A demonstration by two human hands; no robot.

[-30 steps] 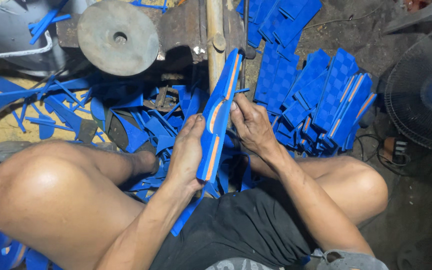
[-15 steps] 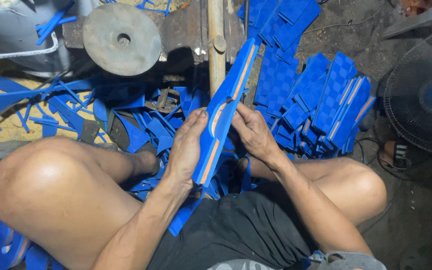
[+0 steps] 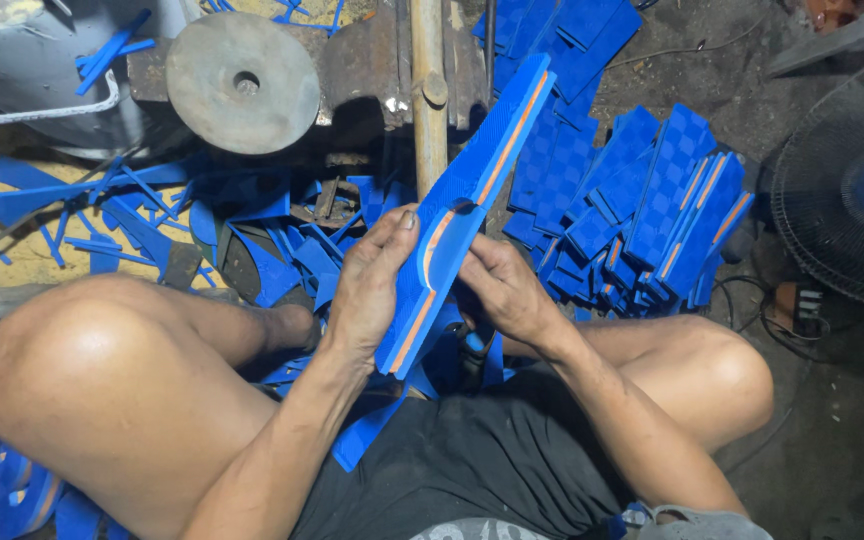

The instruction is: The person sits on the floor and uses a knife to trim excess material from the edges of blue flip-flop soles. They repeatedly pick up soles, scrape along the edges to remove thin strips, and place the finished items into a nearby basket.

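Head view showed both hands, left hand (image 3: 370, 290) and right hand (image 3: 500, 290), gripping a blue sole strip (image 3: 467, 205) edge-on, its near end hidden behind the left palm.

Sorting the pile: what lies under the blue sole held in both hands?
Under the blue sole held by the left hand and right hand lie blue offcuts on the floor. What lies directly beneath the hands is covered.
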